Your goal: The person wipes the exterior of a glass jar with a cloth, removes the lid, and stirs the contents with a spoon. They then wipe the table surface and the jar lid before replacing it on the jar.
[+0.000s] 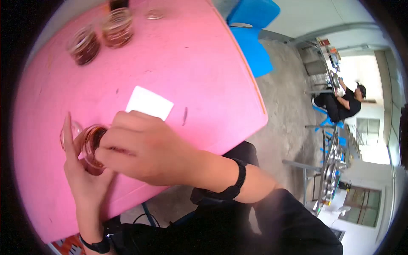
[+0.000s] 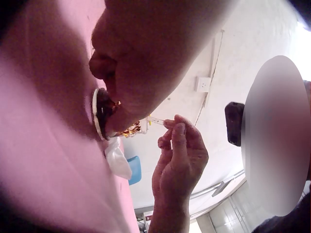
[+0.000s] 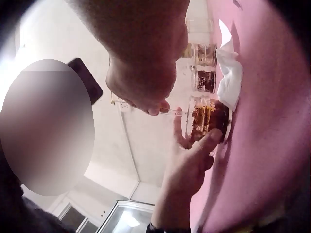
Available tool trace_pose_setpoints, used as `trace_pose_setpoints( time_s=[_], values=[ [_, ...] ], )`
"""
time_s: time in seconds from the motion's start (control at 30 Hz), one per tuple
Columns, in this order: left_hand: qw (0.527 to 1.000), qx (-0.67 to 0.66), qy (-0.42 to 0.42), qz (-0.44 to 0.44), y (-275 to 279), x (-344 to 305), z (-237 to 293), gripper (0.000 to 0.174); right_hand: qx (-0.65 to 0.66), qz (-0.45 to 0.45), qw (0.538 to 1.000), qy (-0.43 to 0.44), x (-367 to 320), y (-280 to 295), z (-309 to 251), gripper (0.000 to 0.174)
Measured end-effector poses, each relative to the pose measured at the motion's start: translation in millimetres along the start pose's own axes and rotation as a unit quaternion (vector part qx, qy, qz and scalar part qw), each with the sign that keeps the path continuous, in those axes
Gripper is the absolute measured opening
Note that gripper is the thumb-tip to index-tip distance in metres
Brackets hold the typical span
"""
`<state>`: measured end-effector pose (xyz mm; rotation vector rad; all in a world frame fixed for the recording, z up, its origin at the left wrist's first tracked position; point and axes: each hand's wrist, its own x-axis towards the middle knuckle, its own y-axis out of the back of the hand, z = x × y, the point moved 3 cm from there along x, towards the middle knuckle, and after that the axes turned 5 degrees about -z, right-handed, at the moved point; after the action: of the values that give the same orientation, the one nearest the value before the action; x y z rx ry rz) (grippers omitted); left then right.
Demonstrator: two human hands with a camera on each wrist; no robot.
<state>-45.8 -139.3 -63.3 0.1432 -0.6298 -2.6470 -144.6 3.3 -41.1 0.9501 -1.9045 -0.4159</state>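
A clear glass jar point(image 3: 206, 119) with reddish-brown, flaky contents and dark liquid stands on the pink table point(image 1: 204, 85) near its front edge. My left hand point(image 1: 87, 182) grips the jar's side, thumb and fingers around the glass. Over the jar's mouth, my right hand point(image 1: 140, 148) pinches a thin clear rod point(image 3: 171, 112) that reaches into the jar; its lower end is hidden among the contents. Beside the left fingers lies a round clear piece point(image 1: 63, 137), like a lid. A white tissue point(image 1: 148, 103) lies just beyond the right hand.
Two similar filled jars point(image 1: 84, 46) point(image 1: 117, 29) stand at the table's far left, with a small clear round piece point(image 1: 154, 15) nearby. A blue chair point(image 1: 250, 42) is at the table's far side. Across the room, a person point(image 1: 346, 102) sits by metal tables with pots.
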Motion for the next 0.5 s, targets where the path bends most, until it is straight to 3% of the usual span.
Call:
trace_pose_setpoints(
  time_s=[0.1, 0.3, 0.4, 0.5],
  values=[
    [0.997, 0.056, -0.044, 0.002, 3.7, 0.7, 0.4, 0.106, 0.005, 0.06, 0.998, 0.019, 5.1, 7.6, -7.7, 0.018],
    [0.998, 0.045, -0.048, 0.005, 0.6, 5.0, -0.2, 0.107, -0.003, 0.054, 0.998, 0.034, 2.7, 3.5, -8.1, 0.016],
    [0.997, 0.002, -0.071, -0.02, -3.4, -0.2, -4.6, 0.109, -0.007, 0.017, 1.0, -0.01, 0.1, 11.3, -2.8, 0.014],
    [0.998, 0.049, -0.027, -0.02, -2.9, 0.8, -7.6, 0.111, 0.04, -0.014, 0.999, -0.034, -3.5, 6.3, 3.0, 0.013]
  ],
)
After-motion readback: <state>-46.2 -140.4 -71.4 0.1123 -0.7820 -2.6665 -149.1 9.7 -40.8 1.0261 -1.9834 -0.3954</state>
